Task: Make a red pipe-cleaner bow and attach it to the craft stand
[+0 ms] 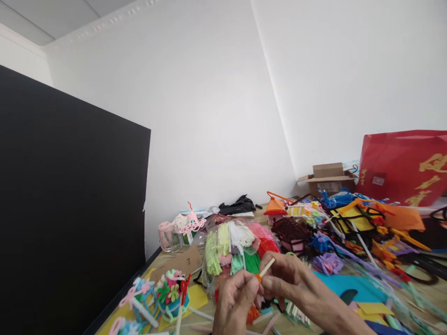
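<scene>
My left hand and my right hand meet low in the middle of the view, their fingertips pinching a short pale stick. A bit of orange pipe cleaner sits on the stick between my fingers, partly hidden by them. Just behind my hands lie clear bags of green, white and pink pipe cleaners. An orange fuzzy piece shows below my left hand. To the left stands a colourful pipe-cleaner flower craft.
A wooden table is heaped with pipe-cleaner crafts, blue card and yellow paper. A black board stands along the left. A cardboard box and a red bag sit at the far right.
</scene>
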A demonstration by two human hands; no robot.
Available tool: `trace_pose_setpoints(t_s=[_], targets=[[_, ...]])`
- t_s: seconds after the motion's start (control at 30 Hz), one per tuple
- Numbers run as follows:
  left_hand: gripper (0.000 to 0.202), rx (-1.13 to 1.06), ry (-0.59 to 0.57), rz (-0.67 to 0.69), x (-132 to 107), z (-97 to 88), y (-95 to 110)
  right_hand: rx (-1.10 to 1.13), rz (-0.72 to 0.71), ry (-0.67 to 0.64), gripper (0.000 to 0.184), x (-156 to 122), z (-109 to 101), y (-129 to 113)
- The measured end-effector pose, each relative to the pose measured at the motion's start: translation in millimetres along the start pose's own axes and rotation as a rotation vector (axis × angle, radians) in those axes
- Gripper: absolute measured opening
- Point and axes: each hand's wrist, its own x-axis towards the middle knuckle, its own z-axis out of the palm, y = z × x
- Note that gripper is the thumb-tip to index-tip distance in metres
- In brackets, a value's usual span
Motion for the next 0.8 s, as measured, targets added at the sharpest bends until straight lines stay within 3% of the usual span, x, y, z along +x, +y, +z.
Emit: trace_pose_setpoints(t_s=[0.3, 0.43, 0.53, 0.6, 0.7, 0.8], targets=[[0.045, -0.119, 0.013, -0.009, 2, 1.0, -2, 0.065, -0.017, 0.056, 0.023, 2, 6, 5], [0.043, 0.025, 0.147, 0.062, 1, 3.4, -6, 0.079, -0.025, 0.12, 0.024, 4, 9, 4], [0.029, 0.284, 0.374, 0.293, -1, 2.1, -5, 0.103, -0.014, 0.165, 0.025, 6, 10, 1], [0.018, 0.45, 0.438, 0.538, -2, -0.9, -2, 0.166, 0.004, 0.187, 0.025, 7, 11, 0], [0.023, 0.69, 0.303, 0.887, -1, -6.0, 1, 0.257, 0.019, 0.205, 0.025, 8, 13, 2], [0.029, 0.844, 0.256, 1.039, 1, -8.6, 0, 0.283, 0.024, 0.198, 0.027, 7, 14, 7]])
